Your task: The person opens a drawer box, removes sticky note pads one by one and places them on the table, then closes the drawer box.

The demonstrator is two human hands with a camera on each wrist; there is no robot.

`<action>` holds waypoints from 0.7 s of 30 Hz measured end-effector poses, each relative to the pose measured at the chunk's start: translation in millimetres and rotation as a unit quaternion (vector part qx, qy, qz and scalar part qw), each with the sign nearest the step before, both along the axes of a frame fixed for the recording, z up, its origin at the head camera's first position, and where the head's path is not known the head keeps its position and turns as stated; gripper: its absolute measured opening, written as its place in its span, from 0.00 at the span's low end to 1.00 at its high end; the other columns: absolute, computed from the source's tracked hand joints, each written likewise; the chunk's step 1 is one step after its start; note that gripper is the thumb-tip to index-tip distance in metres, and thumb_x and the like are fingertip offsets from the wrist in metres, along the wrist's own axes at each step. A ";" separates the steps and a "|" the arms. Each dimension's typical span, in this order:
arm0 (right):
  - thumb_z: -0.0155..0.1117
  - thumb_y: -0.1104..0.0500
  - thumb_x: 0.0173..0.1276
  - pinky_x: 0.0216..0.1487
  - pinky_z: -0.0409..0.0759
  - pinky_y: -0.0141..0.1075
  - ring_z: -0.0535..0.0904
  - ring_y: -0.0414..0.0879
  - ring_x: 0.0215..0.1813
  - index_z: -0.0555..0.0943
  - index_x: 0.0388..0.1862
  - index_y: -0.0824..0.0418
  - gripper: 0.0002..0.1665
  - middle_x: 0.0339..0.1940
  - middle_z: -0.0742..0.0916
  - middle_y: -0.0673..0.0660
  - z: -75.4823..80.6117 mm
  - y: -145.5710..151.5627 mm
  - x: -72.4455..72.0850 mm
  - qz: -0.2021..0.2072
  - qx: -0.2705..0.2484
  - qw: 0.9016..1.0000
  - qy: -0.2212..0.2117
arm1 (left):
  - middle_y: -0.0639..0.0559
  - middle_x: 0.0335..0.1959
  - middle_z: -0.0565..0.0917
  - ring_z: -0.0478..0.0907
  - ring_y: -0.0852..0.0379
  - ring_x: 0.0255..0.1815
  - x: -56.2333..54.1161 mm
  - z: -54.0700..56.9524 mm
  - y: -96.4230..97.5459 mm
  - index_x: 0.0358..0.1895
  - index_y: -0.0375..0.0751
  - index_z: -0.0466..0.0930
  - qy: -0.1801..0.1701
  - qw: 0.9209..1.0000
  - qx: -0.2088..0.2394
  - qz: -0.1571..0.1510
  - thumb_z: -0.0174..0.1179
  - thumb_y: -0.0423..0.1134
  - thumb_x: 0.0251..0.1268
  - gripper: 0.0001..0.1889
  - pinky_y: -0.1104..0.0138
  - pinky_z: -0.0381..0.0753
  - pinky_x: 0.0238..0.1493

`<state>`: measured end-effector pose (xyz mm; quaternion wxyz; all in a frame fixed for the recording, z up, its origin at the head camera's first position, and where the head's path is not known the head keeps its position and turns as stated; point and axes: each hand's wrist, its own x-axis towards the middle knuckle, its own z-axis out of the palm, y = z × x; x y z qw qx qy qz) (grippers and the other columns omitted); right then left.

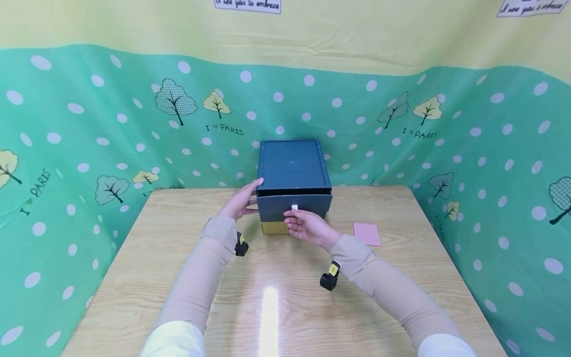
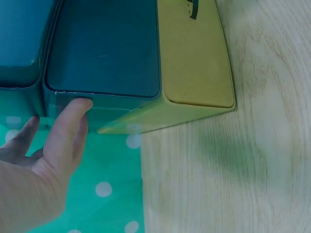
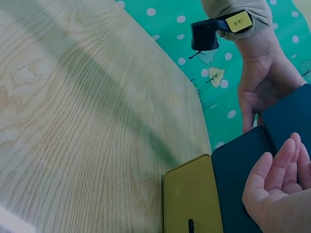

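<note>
A dark blue drawer box (image 1: 292, 163) stands at the back of the table, over a yellow bottom drawer (image 1: 274, 228). Its top drawer (image 1: 272, 208) sticks out a little, with a dark gap along the upper edge. My right hand (image 1: 308, 227) pinches the small white pull tab (image 1: 294, 207) on that drawer's front; in the right wrist view my own hand hides the tab. Against the left side of the box rests my left hand (image 1: 243, 201), fingers extended. The left wrist view shows a fingertip at the edge of the middle blue drawer (image 2: 102, 48).
A pink square of paper (image 1: 367, 234) lies on the wooden table (image 1: 178, 228), right of the box. Polka-dotted green cloth (image 1: 357, 119) hangs behind the box and along both sides. Small black cameras hang from both wrists.
</note>
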<state>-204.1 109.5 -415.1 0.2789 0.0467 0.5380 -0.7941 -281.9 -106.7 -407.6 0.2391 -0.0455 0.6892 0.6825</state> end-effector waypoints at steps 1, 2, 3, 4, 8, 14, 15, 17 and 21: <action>0.40 0.57 0.78 0.42 0.77 0.31 0.76 0.40 0.34 0.75 0.47 0.62 0.15 0.31 0.82 0.51 -0.4 -0.2 -0.5 -0.001 0.002 1.000 0.000 | 0.43 0.74 0.56 0.58 0.42 0.72 0.2 -0.2 0.1 0.76 0.49 0.46 0.000 1.000 0.000 -0.001 0.47 0.62 0.66 0.40 0.48 0.65 0.66; 0.40 0.57 0.78 0.42 0.77 0.31 0.76 0.40 0.34 0.75 0.48 0.62 0.15 0.31 0.82 0.51 -0.8 -0.3 -0.7 -0.002 0.004 1.000 0.002 | 0.43 0.74 0.56 0.58 0.42 0.72 0.4 -0.3 0.1 0.76 0.49 0.46 0.001 1.000 0.001 -0.002 0.47 0.62 0.67 0.40 0.48 0.65 0.66; 0.40 0.57 0.78 0.42 0.77 0.31 0.76 0.40 0.34 0.75 0.49 0.63 0.15 0.31 0.82 0.50 -1.1 -0.3 -1.0 -0.002 0.006 1.000 0.003 | 0.44 0.74 0.56 0.58 0.42 0.72 0.5 -0.3 0.2 0.76 0.50 0.46 0.001 1.000 0.001 -0.003 0.47 0.62 0.67 0.40 0.48 0.65 0.66; 0.40 0.57 0.78 0.42 0.77 0.31 0.76 0.40 0.34 0.74 0.49 0.63 0.16 0.31 0.82 0.50 -1.4 -0.4 -1.3 -0.002 0.007 1.000 0.004 | 0.44 0.74 0.57 0.59 0.42 0.72 0.4 -0.5 0.3 0.75 0.50 0.46 0.001 1.000 0.000 -0.002 0.47 0.62 0.67 0.39 0.48 0.65 0.66; 0.40 0.56 0.79 0.42 0.77 0.31 0.76 0.40 0.35 0.72 0.54 0.66 0.18 0.31 0.81 0.50 -1.5 -0.8 -2.0 -0.003 0.010 1.000 0.008 | 0.43 0.73 0.57 0.58 0.42 0.72 0.1 -0.7 0.4 0.75 0.50 0.46 0.003 1.000 0.000 -0.001 0.47 0.62 0.67 0.39 0.48 0.65 0.67; 0.40 0.57 0.79 0.41 0.77 0.30 0.76 0.40 0.35 0.71 0.57 0.68 0.19 0.31 0.81 0.50 -1.6 -2.1 -4.1 -0.009 0.009 1.000 0.008 | 0.43 0.74 0.56 0.57 0.41 0.72 0.1 -0.7 0.2 0.75 0.49 0.46 0.006 1.000 -0.002 -0.001 0.46 0.62 0.67 0.39 0.48 0.65 0.67; 0.40 0.57 0.79 0.41 0.77 0.30 0.76 0.40 0.34 0.71 0.57 0.68 0.19 0.31 0.81 0.50 -1.7 -2.5 -4.8 -0.011 0.008 1.000 0.006 | 0.43 0.74 0.56 0.57 0.41 0.72 -0.2 -0.9 0.1 0.75 0.49 0.46 0.007 1.000 -0.002 -0.001 0.46 0.62 0.67 0.39 0.48 0.65 0.66; 0.40 0.57 0.79 0.40 0.77 0.30 0.76 0.39 0.34 0.71 0.56 0.67 0.19 0.30 0.81 0.50 -2.1 -3.0 -6.1 -0.013 0.009 1.000 0.006 | 0.43 0.74 0.55 0.57 0.41 0.72 -0.7 -1.3 0.1 0.76 0.50 0.45 0.007 1.000 -0.003 -0.003 0.46 0.62 0.67 0.40 0.48 0.65 0.66; 0.40 0.57 0.78 0.39 0.77 0.29 0.76 0.39 0.33 0.72 0.53 0.66 0.17 0.30 0.82 0.50 -3.0 -3.4 -8.1 -0.018 0.012 1.000 0.005 | 0.43 0.74 0.54 0.57 0.41 0.72 -1.2 -1.6 0.2 0.76 0.50 0.44 0.006 1.000 -0.002 -0.005 0.46 0.62 0.67 0.40 0.48 0.65 0.66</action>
